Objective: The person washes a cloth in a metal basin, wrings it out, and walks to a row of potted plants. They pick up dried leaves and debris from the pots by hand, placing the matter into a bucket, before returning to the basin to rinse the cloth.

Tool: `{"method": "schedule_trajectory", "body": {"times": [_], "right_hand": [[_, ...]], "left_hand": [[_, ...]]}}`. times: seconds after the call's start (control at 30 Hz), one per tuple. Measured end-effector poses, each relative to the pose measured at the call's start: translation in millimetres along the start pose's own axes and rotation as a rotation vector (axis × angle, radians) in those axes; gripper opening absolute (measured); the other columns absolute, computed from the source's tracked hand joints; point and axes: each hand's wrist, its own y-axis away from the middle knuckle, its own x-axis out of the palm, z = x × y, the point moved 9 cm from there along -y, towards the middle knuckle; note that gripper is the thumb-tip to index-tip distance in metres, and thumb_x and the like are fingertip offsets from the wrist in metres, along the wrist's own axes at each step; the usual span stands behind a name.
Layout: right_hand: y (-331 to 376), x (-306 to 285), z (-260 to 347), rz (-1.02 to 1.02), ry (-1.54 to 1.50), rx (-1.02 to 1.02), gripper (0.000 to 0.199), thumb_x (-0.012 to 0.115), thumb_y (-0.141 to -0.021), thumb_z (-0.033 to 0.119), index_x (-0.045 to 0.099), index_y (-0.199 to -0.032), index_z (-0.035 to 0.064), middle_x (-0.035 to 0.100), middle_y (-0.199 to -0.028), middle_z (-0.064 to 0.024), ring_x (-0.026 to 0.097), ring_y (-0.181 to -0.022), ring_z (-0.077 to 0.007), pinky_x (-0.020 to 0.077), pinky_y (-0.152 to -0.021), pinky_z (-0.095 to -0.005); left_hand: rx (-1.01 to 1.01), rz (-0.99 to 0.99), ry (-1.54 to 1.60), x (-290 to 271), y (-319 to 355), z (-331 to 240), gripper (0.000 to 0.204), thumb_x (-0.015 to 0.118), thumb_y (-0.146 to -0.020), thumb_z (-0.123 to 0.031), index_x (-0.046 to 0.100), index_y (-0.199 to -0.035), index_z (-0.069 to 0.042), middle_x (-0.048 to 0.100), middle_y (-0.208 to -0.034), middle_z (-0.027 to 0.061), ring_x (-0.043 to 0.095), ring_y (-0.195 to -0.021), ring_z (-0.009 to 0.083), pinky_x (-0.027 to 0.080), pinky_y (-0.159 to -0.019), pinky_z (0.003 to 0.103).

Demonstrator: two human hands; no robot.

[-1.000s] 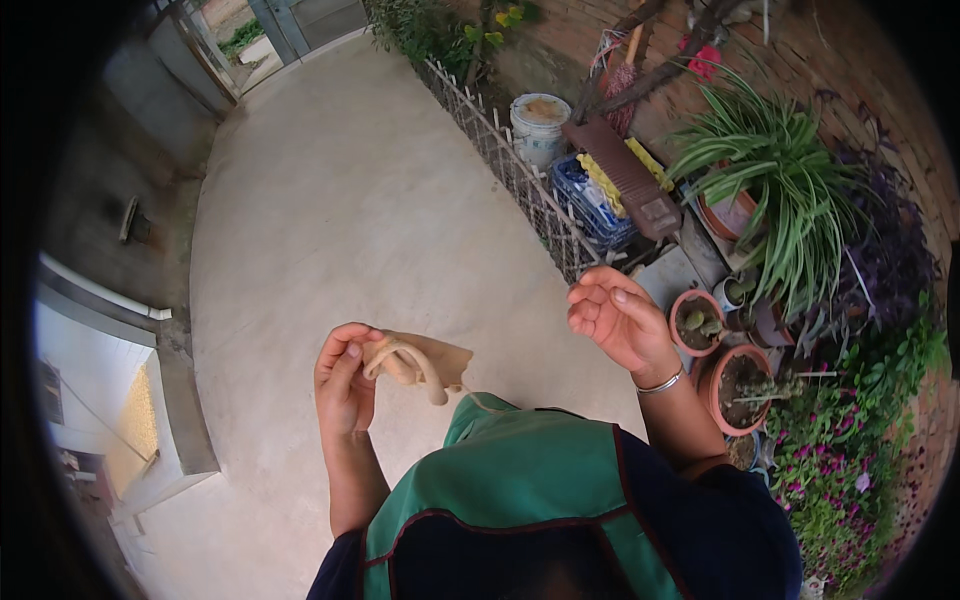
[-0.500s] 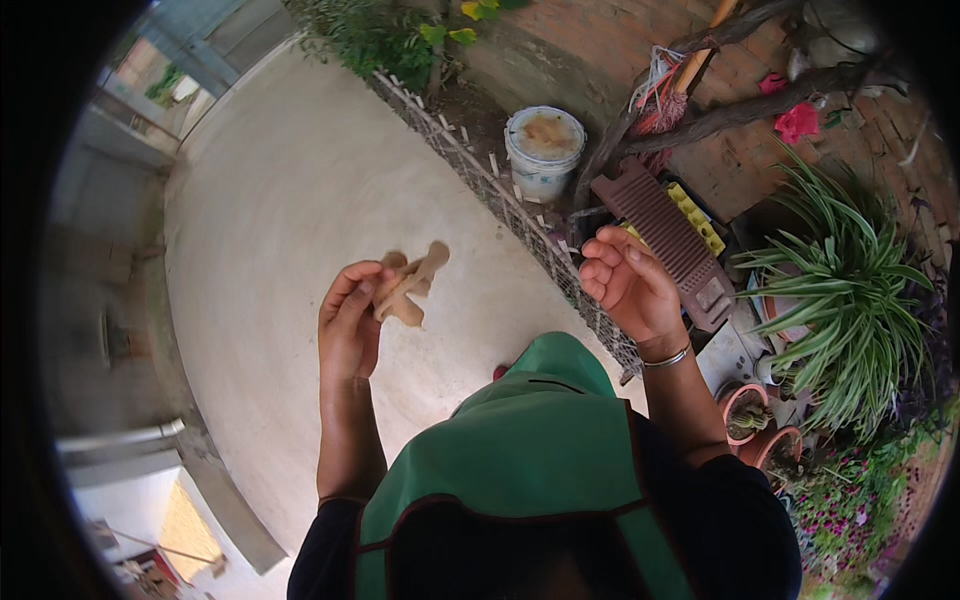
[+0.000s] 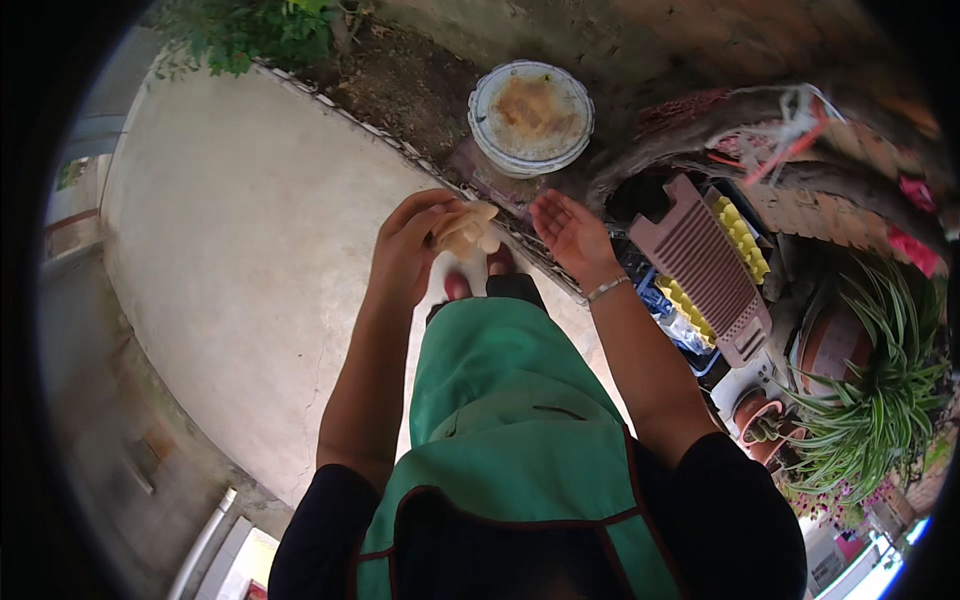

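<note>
My left hand (image 3: 403, 250) pinches a pale tan, limp thing with several rounded lobes (image 3: 470, 230); its exact kind I cannot make out. It is held up in front of me, over the edge of the pale concrete floor. To its right, my right hand (image 3: 575, 238) is apart from it, palm turned up, fingers stretched out and empty. A silver bracelet (image 3: 607, 288) circles my right wrist. Below both hands hangs the green apron (image 3: 510, 370) I wear, with dark red shoes (image 3: 458, 285) beyond its hem.
A white bucket with a stained lid (image 3: 530, 115) stands ahead on soil past a low border (image 3: 330, 105). On the right are a brownish ribbed washboard (image 3: 700, 270), yellow egg trays (image 3: 740, 240), a thick branch (image 3: 690, 130), terracotta pots (image 3: 757, 415) and a spiky-leaved plant (image 3: 885, 380).
My view has shifted, and both hands now appear farther forward and closer together. The tan thing remains in my left hand, and my right hand's curled fingers have straightened. My shoes show more.
</note>
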Motion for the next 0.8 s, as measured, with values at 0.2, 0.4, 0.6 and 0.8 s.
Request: {"method": "schedule_trajectory", "body": {"times": [0.2,0.4,0.6,0.8], "right_hand": [[-142,-68,-12,-0.364,-0.087,-0.059,0.017,0.052,-0.088,0.013,0.054,-0.099,-0.0006,0.06,-0.097,-0.0138,0.06,-0.093,-0.0257,0.0511,-0.081,-0.0352],[-250,-140,-43,-0.64,-0.185,-0.084,0.023,0.053,-0.086,0.017,0.05,-0.1,-0.0006,0.058,-0.091,-0.0136,0.058,-0.084,-0.0283,0.05,-0.071,-0.0383],[-300,-174,-57,-0.713,-0.265,-0.07,0.029,0.054,-0.086,0.021,0.045,-0.104,0.0,0.053,-0.091,-0.0143,0.056,-0.083,-0.0301,0.0471,-0.069,-0.0422],[-293,-166,-53,-0.736,-0.346,-0.141,0.028,0.055,-0.088,0.023,0.046,-0.101,0.0004,0.053,-0.089,-0.0139,0.059,-0.083,-0.0287,0.051,-0.069,-0.0402]], "left_hand": [[-0.135,-0.097,0.023,-23,-96,9,0.022,0.046,-0.086,-0.003,0.055,-0.105,0.004,0.061,-0.099,0.0126,0.057,-0.092,0.0182,0.046,-0.078,0.027],[-0.092,-0.055,0.067,-54,-164,3,0.023,0.044,-0.088,-0.002,0.054,-0.107,0.003,0.06,-0.101,0.0134,0.056,-0.099,0.0191,0.043,-0.087,0.031],[-0.119,-0.067,0.088,-88,-206,20,0.022,0.044,-0.088,-0.002,0.053,-0.108,0.004,0.06,-0.102,0.0139,0.057,-0.099,0.0186,0.045,-0.085,0.029],[-0.181,-0.081,0.058,-107,-228,46,0.022,0.043,-0.089,-0.004,0.054,-0.108,0.002,0.06,-0.104,0.0124,0.055,-0.1,0.0186,0.043,-0.086,0.031]]}}
